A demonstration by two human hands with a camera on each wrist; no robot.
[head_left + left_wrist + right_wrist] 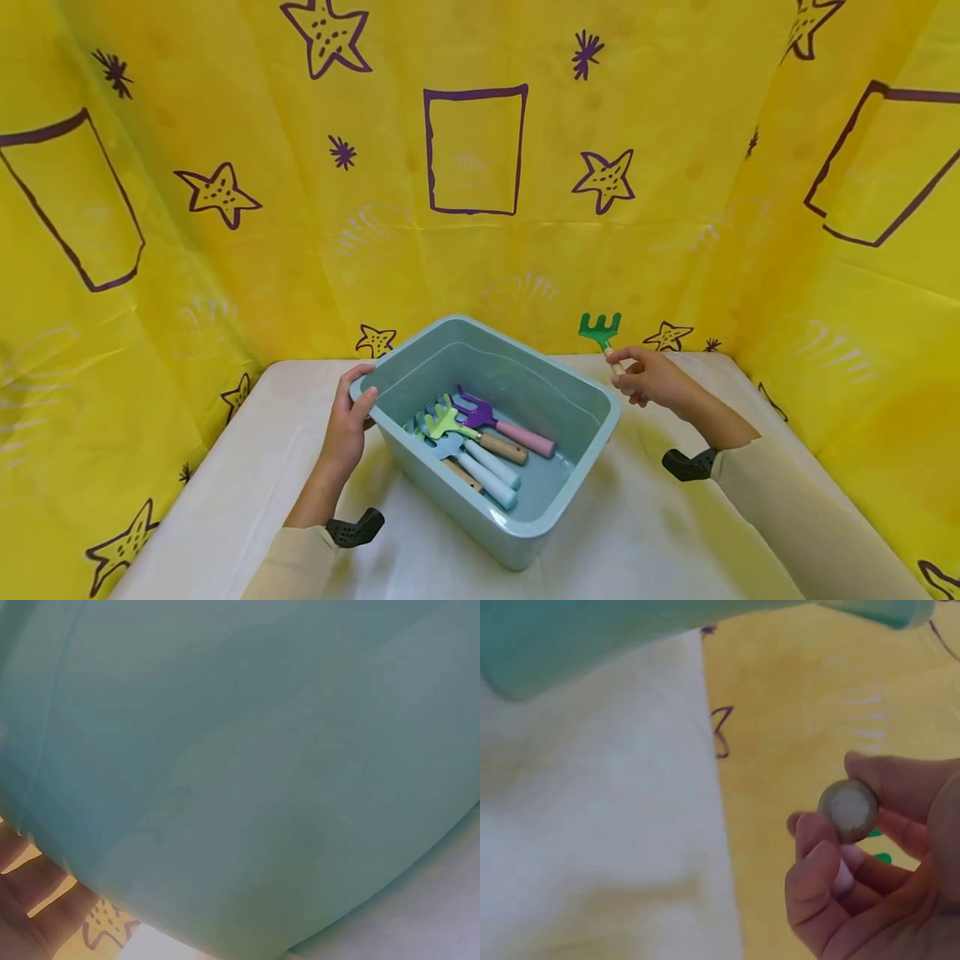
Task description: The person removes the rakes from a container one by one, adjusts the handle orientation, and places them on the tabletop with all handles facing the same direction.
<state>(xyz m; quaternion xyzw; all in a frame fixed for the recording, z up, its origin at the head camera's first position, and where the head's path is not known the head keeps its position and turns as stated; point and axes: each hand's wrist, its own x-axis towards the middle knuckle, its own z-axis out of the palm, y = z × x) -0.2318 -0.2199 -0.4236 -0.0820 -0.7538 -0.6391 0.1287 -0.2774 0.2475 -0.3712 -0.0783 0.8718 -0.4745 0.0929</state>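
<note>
A small hand rake with a green head (600,328) and a pale handle is up beside the bin's right corner. My right hand (654,383) pinches its handle between thumb and fingers, prongs pointing up and away. The right wrist view looks onto the round handle end (847,810). On the left, my left hand (347,425) grips the corner of a blue-green plastic bin (442,483), thumb over the rim. Inside the bin lie a purple rake with a pink handle (525,437), a light green rake with a wooden handle (502,447) and several light blue tools (491,482).
The bin stands at an angle on a white-covered table (225,492). Yellow cloth (480,258) with purple drawings encloses the table at the back and both sides. Each wrist carries a black device (356,528).
</note>
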